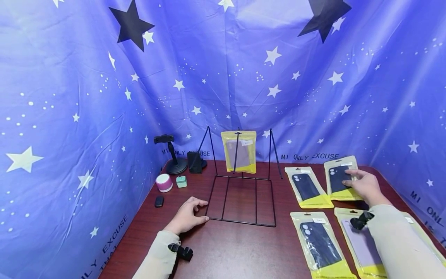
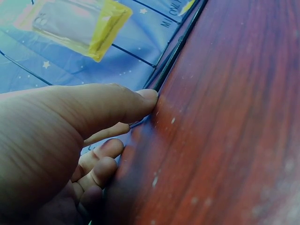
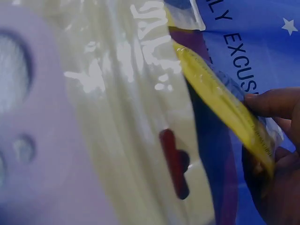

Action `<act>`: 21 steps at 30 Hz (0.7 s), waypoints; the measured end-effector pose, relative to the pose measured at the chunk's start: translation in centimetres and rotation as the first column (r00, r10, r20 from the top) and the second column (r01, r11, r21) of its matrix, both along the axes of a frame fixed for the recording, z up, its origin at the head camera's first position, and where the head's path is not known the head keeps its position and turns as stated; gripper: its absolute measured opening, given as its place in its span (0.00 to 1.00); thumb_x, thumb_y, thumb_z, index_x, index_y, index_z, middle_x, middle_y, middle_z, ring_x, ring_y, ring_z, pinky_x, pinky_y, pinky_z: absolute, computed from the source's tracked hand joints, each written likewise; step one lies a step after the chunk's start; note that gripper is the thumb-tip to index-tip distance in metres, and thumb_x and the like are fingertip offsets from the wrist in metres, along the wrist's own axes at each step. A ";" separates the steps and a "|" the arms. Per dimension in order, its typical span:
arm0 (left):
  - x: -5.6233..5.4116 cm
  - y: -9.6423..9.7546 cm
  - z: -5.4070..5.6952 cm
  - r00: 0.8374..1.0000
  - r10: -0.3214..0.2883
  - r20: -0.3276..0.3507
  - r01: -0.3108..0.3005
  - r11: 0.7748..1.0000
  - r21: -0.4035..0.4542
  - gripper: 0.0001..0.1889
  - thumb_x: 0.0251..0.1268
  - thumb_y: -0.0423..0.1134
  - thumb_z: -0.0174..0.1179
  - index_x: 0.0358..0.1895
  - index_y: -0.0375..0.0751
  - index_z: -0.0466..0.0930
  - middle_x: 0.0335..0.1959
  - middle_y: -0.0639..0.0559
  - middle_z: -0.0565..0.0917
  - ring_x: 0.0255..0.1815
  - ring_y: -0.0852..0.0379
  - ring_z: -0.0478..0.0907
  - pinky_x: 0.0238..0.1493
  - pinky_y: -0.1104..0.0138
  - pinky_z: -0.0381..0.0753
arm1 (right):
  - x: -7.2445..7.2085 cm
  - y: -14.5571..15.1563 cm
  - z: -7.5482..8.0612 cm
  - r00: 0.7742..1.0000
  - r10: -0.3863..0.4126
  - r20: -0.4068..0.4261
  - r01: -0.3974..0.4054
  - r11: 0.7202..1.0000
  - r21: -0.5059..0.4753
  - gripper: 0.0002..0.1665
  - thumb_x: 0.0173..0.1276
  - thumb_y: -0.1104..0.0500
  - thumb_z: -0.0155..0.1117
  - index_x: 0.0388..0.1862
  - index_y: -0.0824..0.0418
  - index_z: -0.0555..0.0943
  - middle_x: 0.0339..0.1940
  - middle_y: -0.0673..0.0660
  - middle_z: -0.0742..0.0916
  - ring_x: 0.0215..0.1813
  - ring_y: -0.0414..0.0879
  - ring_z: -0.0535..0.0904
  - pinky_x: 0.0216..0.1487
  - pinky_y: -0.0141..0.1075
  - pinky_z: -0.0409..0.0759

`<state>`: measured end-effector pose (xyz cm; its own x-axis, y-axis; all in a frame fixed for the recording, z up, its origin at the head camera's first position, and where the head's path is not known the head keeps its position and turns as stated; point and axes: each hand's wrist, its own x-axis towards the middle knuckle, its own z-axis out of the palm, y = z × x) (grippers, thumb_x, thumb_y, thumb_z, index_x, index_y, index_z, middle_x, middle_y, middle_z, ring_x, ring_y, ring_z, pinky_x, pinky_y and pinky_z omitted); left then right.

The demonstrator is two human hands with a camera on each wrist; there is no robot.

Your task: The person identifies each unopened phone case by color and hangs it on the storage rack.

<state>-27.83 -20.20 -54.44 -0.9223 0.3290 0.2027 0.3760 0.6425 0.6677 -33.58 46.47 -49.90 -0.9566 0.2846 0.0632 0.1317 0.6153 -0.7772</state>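
My left hand (image 1: 188,215) holds the front left corner of a black wire display rack (image 1: 240,222), its thumb and a finger against the wire. One packaged phone case (image 1: 248,161), pale purple in a clear and yellow pouch, hangs on the rack's middle hook. At the far right, my right hand (image 1: 366,186) grips the edge of a pouch with a dark phone case (image 1: 337,179). That pouch is tilted up off the table in the right wrist view, thumb on one face and fingers behind. Near it lie dark phone cases (image 1: 306,186) and a purple phone case (image 1: 362,242), all in pouches.
On the left stand a black phone stand (image 1: 175,166), a dark block-shaped object (image 1: 194,162), a pink and white jar (image 1: 163,183), a green charger plug (image 1: 181,181) and a small black object (image 1: 159,201). A starry blue curtain (image 1: 226,77) encloses the table.
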 end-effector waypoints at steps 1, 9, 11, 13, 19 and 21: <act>0.0 0.0 0.0 1.000 0.000 0.000 0.000 1.000 0.001 0.26 0.55 0.43 0.81 0.59 0.47 0.86 0.47 0.56 0.79 0.44 0.57 0.74 0.48 0.62 0.76 | 0.1 0.0 0.1 1.000 0.000 0.000 0.000 1.000 0.000 0.39 0.68 0.64 0.70 0.76 0.73 0.69 0.79 0.79 0.61 0.79 0.78 0.52 0.71 0.68 0.59; 0.0 -0.1 -0.1 1.000 -0.001 -0.002 0.001 1.000 0.002 0.26 0.55 0.44 0.81 0.59 0.48 0.86 0.46 0.56 0.78 0.44 0.57 0.73 0.47 0.62 0.76 | 0.6 -0.2 0.6 0.996 -0.085 -0.037 0.082 0.993 -0.081 0.38 0.75 0.59 0.66 0.80 0.65 0.67 0.82 0.72 0.60 0.81 0.68 0.53 0.67 0.49 0.72; 0.0 -0.1 0.0 1.000 -0.001 0.001 0.001 1.000 -0.001 0.26 0.55 0.44 0.81 0.59 0.48 0.86 0.47 0.56 0.78 0.44 0.57 0.73 0.47 0.62 0.76 | 0.7 -0.3 0.7 0.991 -0.123 -0.052 0.117 0.987 -0.114 0.37 0.75 0.57 0.65 0.80 0.61 0.68 0.84 0.68 0.60 0.83 0.64 0.51 0.66 0.43 0.72; 0.0 -0.1 0.0 1.000 0.001 0.003 -0.001 1.000 -0.004 0.26 0.56 0.44 0.81 0.59 0.48 0.86 0.47 0.56 0.79 0.44 0.57 0.73 0.47 0.62 0.75 | 1.0 -0.5 1.0 0.985 -0.157 -0.078 0.143 0.977 -0.159 0.37 0.75 0.57 0.66 0.80 0.57 0.70 0.84 0.66 0.59 0.84 0.61 0.49 0.72 0.45 0.68; 0.1 0.0 0.1 1.000 0.001 0.007 -0.001 1.000 -0.001 0.26 0.56 0.44 0.81 0.59 0.47 0.86 0.47 0.55 0.79 0.44 0.56 0.73 0.47 0.62 0.75 | 1.7 -1.3 2.1 0.968 -0.207 -0.143 0.161 0.947 -0.277 0.36 0.74 0.59 0.68 0.79 0.44 0.72 0.85 0.55 0.60 0.85 0.51 0.44 0.79 0.43 0.56; 0.1 0.0 0.2 1.000 0.002 0.007 -0.002 1.000 0.001 0.26 0.55 0.44 0.81 0.59 0.47 0.86 0.47 0.55 0.79 0.44 0.57 0.73 0.47 0.62 0.75 | 2.0 -1.8 2.4 0.963 -0.218 -0.160 0.158 0.933 -0.322 0.36 0.74 0.62 0.68 0.78 0.41 0.74 0.85 0.50 0.61 0.84 0.45 0.47 0.71 0.33 0.69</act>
<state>-27.74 -20.19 -54.29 -0.9243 0.3269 0.1968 0.3701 0.6428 0.6707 -31.61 44.70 -47.47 -0.8621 0.4923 0.1204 0.0532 0.3241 -0.9445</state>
